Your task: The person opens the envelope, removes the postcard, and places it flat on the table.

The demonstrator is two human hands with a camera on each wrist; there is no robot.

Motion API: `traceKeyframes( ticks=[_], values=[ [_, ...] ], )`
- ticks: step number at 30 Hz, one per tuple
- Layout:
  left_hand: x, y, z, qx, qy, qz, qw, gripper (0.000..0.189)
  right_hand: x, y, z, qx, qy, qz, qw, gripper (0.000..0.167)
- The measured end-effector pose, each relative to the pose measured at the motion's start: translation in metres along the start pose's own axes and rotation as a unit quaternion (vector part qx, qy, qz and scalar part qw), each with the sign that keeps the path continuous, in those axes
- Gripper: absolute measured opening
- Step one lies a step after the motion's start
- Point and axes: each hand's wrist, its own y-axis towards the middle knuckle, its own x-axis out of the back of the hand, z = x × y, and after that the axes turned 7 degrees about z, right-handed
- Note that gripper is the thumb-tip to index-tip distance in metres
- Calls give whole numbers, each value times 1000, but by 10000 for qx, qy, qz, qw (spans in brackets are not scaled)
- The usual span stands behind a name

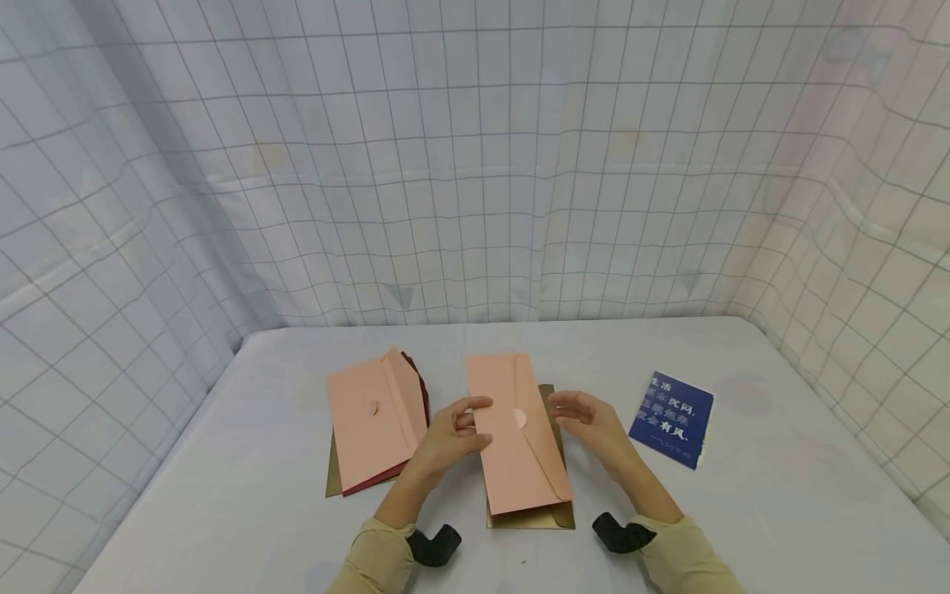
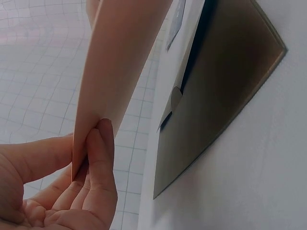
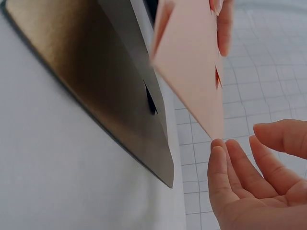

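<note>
My left hand pinches the left edge of a pink envelope between thumb and fingers. In the left wrist view the envelope is raised above the table, its edge between the thumb and fingertips. A round-ended tab marks its flap on the right side. My right hand is at the envelope's right edge, fingers loosely bent; in the right wrist view its fingertips are right at a corner, with the thumb apart. Beneath lies a gold envelope flat on the table, partly covered in the head view.
On the left lies a stack with another pink envelope on top, a dark red envelope and a gold one showing below. A blue card with white writing lies to the right. Gridded white curtains surround the white table.
</note>
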Motion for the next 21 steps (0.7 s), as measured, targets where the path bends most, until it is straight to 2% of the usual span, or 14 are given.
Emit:
traceKeyframes(
  ticks=[9, 21],
  values=[
    [-3, -1, -2, -110, 60, -189, 9997, 55, -7, 0, 1, 11, -39, 33, 10000, 39],
    [-11, -2, -11, -407, 347, -396, 9978, 53, -28, 1, 1, 0, -333, -340, 9989, 49]
  ],
)
